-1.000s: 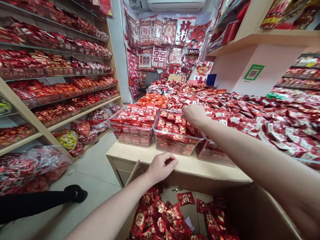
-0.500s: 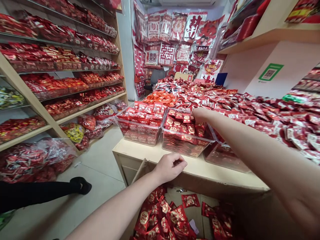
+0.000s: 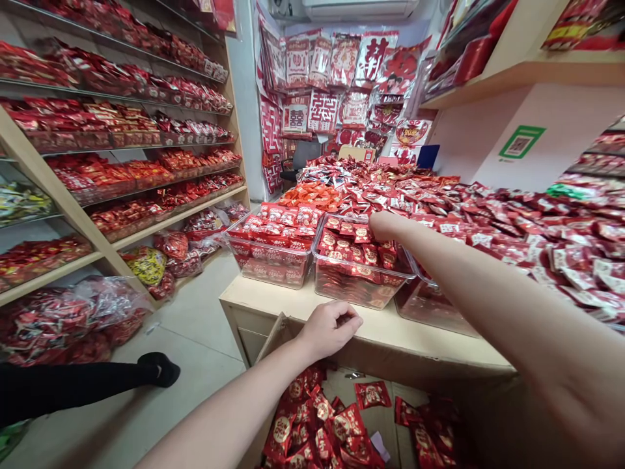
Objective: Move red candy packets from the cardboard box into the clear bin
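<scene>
My right hand (image 3: 385,226) reaches out over the far corner of a clear plastic bin (image 3: 361,286) filled with small red packets; its fingers curl downward and are hidden behind the knuckles. My left hand (image 3: 329,329) is curled shut against the front edge of the beige counter (image 3: 293,301), gripping the flap of an open cardboard box (image 3: 273,329). That box sits below the counter and holds loose red packets (image 3: 332,423).
A second clear bin (image 3: 271,257) of red packets stands left of the first. A big heap of red packets (image 3: 488,208) covers the counter behind. Shelves (image 3: 122,163) of red goods line the left wall. A person's black-clad leg (image 3: 88,384) stretches across the floor.
My right hand has shifted slightly along the far edge of the bin. The left hand stays on the box flap. The camera view drifted a little.
</scene>
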Demonstrator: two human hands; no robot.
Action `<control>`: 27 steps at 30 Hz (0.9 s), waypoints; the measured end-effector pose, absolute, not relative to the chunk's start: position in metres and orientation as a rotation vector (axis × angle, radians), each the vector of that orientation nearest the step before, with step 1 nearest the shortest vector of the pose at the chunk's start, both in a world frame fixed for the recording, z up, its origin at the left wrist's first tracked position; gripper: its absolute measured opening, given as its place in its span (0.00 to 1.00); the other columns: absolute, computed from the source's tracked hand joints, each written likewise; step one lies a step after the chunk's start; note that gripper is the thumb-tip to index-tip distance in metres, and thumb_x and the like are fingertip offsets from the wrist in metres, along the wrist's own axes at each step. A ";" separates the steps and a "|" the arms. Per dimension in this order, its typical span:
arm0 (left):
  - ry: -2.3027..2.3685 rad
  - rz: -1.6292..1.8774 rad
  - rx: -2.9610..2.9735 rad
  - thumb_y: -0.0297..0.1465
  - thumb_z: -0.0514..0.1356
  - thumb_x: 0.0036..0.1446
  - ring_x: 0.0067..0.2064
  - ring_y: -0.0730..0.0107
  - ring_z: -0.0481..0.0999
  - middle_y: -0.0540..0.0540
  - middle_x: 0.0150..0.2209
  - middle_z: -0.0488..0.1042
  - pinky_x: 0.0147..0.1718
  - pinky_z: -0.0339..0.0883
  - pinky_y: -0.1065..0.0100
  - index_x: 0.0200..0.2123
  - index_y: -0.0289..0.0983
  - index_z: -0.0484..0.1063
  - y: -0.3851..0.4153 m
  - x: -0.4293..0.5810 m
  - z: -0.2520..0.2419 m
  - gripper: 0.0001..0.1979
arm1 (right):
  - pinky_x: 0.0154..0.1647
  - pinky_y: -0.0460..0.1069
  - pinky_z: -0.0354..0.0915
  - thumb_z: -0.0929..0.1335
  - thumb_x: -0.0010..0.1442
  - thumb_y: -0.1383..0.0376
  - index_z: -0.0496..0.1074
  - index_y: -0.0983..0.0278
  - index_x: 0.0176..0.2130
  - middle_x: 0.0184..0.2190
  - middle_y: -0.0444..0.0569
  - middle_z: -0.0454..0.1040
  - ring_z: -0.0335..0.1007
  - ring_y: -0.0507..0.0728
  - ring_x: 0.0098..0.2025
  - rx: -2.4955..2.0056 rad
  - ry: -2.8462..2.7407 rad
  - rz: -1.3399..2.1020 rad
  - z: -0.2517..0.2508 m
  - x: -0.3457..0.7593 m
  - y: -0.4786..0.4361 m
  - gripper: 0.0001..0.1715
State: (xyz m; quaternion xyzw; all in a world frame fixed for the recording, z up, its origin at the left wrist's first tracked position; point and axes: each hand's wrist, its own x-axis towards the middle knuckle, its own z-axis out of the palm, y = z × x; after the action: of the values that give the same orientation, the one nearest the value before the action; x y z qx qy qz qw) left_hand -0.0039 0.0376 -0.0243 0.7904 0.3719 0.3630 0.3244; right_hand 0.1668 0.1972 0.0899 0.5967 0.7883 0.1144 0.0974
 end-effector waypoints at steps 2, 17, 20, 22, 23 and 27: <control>0.972 0.958 2.084 0.32 0.52 0.51 0.28 0.73 0.68 0.49 0.25 0.71 0.29 0.60 0.73 0.27 0.35 0.69 0.038 -0.004 -0.025 0.09 | 0.39 0.53 0.63 0.62 0.56 0.61 0.67 0.69 0.39 0.38 0.50 0.69 0.66 0.53 0.39 1.782 2.282 0.328 0.090 0.167 0.195 0.14; 0.826 1.146 2.190 0.30 0.52 0.50 0.27 0.74 0.68 0.46 0.24 0.71 0.28 0.61 0.73 0.26 0.33 0.69 0.031 -0.010 -0.023 0.09 | 0.38 0.47 0.61 0.60 0.54 0.66 0.70 0.69 0.37 0.36 0.53 0.73 0.67 0.57 0.39 1.885 2.519 0.269 0.125 0.159 0.135 0.14; 0.559 0.987 2.447 0.30 0.52 0.49 0.24 0.73 0.67 0.46 0.21 0.70 0.28 0.61 0.72 0.22 0.34 0.69 0.014 -0.003 -0.033 0.10 | 0.29 0.42 0.61 0.59 0.53 0.66 0.70 0.63 0.35 0.30 0.44 0.73 0.68 0.50 0.31 1.576 2.747 -0.298 0.120 0.160 0.072 0.12; 0.439 0.631 2.583 0.33 0.51 0.49 0.26 0.71 0.69 0.46 0.23 0.72 0.28 0.62 0.71 0.24 0.36 0.71 0.000 0.005 -0.048 0.10 | 0.25 0.41 0.60 0.61 0.50 0.67 0.71 0.62 0.33 0.26 0.42 0.74 0.67 0.49 0.27 1.175 2.637 -0.877 0.100 0.160 0.029 0.11; 0.449 0.436 2.603 0.35 0.52 0.49 0.29 0.68 0.70 0.46 0.27 0.73 0.29 0.62 0.70 0.29 0.37 0.71 -0.007 0.008 -0.058 0.11 | 0.23 0.42 0.60 0.62 0.49 0.66 0.71 0.62 0.33 0.27 0.43 0.74 0.67 0.50 0.27 1.060 2.522 -0.978 0.086 0.159 0.011 0.11; 0.716 -0.353 2.561 0.45 0.60 0.37 0.44 0.47 0.67 0.35 0.45 0.67 0.36 0.62 0.54 0.49 0.37 0.62 -0.024 0.009 -0.101 0.34 | 0.20 0.47 0.59 0.64 0.45 0.60 0.73 0.64 0.35 0.29 0.51 0.74 0.69 0.58 0.28 1.088 2.263 -0.767 0.018 0.153 -0.028 0.17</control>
State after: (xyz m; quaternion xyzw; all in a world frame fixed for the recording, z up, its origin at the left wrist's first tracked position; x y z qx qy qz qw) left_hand 0.0094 -0.0237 -0.1008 0.9296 0.2601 -0.1283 0.2276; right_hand 0.1535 -0.0279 0.0181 0.4006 0.8334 -0.2824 0.2554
